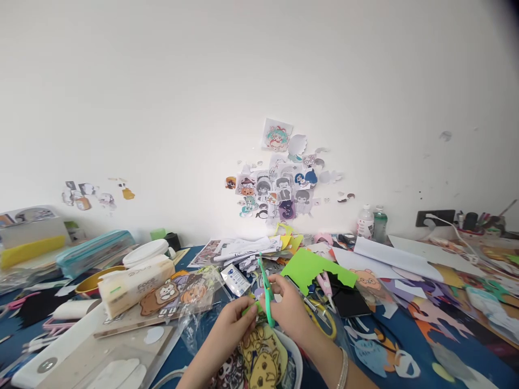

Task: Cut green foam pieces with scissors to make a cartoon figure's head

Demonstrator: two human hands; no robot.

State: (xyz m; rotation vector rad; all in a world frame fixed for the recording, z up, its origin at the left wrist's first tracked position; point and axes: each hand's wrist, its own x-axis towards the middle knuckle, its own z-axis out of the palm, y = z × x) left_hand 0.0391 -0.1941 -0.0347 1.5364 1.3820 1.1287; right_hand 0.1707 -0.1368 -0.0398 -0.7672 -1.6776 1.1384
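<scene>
My right hand (286, 303) is closed around teal-green scissors (266, 286), held upright over the middle of the desk. Close beside it, my left hand (233, 322) pinches a small green scrap of paper (247, 309) between thumb and fingers. The two hands almost meet, and the scrap is partly hidden by my fingers. Below them stands a white tub (299, 356) holding paper cutouts, among them a yellow cartoon cutout (263, 361). A larger bright green paper sheet (312, 270) with a ragged cut edge lies just beyond my right hand.
Yellow-handled scissors (329, 324) and a black flat item (351, 297) lie right of my hands. A tissue pack (135, 286) sits at left on a board. Paper scraps crowd the blue desk. Two bottles (365, 222) stand by the wall, near a power strip (436, 218).
</scene>
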